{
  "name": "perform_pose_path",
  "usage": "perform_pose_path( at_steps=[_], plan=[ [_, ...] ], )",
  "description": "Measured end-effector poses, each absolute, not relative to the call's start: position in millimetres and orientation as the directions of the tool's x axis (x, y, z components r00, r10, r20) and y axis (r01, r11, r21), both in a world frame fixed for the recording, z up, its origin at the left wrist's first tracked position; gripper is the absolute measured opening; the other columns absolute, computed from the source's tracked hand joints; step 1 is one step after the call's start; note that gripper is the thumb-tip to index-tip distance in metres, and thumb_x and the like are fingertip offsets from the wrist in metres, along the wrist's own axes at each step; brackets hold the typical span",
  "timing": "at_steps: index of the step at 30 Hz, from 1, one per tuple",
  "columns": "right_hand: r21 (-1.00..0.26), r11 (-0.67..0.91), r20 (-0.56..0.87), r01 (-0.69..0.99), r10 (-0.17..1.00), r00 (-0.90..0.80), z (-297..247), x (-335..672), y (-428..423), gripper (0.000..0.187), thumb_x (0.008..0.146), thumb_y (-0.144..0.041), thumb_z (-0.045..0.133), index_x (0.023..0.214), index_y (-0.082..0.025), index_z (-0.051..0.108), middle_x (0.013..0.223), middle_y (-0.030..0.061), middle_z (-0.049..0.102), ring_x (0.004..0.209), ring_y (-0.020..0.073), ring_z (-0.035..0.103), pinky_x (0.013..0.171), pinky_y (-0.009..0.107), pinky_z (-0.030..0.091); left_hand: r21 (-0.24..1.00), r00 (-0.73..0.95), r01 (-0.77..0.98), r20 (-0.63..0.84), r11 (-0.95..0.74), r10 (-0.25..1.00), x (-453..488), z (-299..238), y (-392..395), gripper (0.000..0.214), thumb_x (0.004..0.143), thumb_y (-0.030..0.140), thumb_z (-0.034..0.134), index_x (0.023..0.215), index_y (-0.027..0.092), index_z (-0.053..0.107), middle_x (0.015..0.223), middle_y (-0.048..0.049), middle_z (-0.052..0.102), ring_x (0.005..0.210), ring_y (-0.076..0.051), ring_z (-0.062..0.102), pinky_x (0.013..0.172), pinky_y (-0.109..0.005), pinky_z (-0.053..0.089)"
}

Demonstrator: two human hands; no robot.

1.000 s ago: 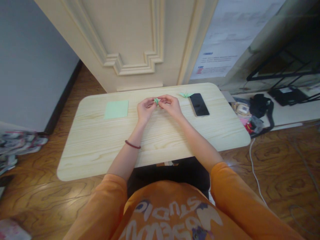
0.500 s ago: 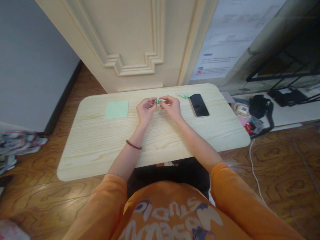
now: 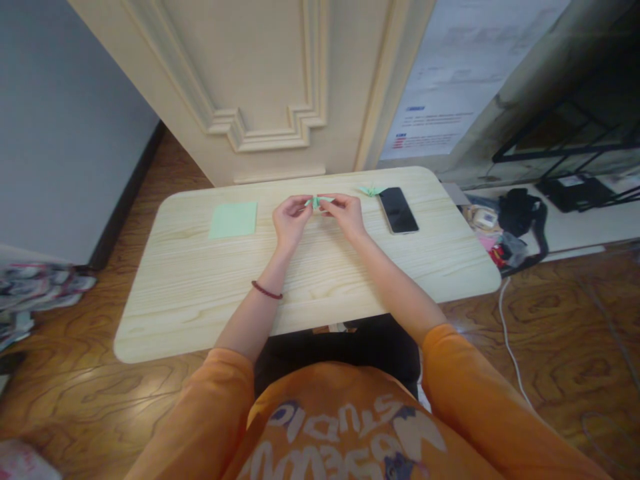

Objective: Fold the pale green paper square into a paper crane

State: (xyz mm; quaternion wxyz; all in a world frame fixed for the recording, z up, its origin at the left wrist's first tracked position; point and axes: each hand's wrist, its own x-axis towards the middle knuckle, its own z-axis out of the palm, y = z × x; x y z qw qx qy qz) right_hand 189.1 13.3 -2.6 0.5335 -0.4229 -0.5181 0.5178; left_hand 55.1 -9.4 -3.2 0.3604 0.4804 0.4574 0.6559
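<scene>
Above the middle of the pale wooden table [image 3: 310, 293], my left hand [image 3: 291, 222] and my right hand [image 3: 345, 217] face each other. Their fingertips pinch a small folded piece of mint-green paper [image 3: 317, 201] from either side, and much of it is hidden by my fingers. Just past my right hand lies a green origami crane [image 3: 371, 191]. Next to that crane is a black smartphone [image 3: 398, 210], lying face up. A flat square of mint-green paper [image 3: 233, 220] lies to the left of my left hand, untouched.
A dark red beaded bracelet [image 3: 267, 290] circles my left wrist. Beyond the table's right end, a low shelf [image 3: 575, 230] holds a black strap, small packages and cables. A white cable [image 3: 505, 327] runs along the wooden floor. A panelled cream door [image 3: 250, 80] stands behind the table.
The folded green paper shows wider between my fingertips, stretching out sideways. My hands stand slightly further apart than a second ago. The crane, phone and paper square have not moved.
</scene>
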Motion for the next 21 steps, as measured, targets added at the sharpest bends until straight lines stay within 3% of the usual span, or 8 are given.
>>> perform_pose_path(
  at_steps=[13,21],
  plan=[
    [-0.986,0.149,0.154,-0.074,0.986,-0.066,1.1,186.9,11.2,0.04,0.061,-0.052,0.079,0.082,-0.019,0.068,0.076,0.0024,0.071,0.074,0.0162,0.068,0.074,0.031,0.057,0.953,-0.291,-0.006,0.287,-0.302,0.913,54.5,-3.1,-9.6,0.024,0.067,0.034,0.079,0.085,0.019,0.074,0.092,-0.0056,0.075,0.085,-0.018,0.07,0.078,-0.029,0.055],
    [-0.984,0.169,0.176,-0.063,0.974,-0.139,0.3,185.8,10.4,0.03,0.064,-0.041,0.079,0.083,-0.018,0.072,0.088,0.0057,0.075,0.087,0.0202,0.071,0.088,0.036,0.055,0.943,-0.318,0.07,0.33,-0.325,0.889,48.7,-9.0,-7.8,0.024,0.071,0.034,0.076,0.09,0.019,0.076,0.097,-0.0084,0.073,0.091,-0.019,0.069,0.078,-0.028,0.054]
  ],
)
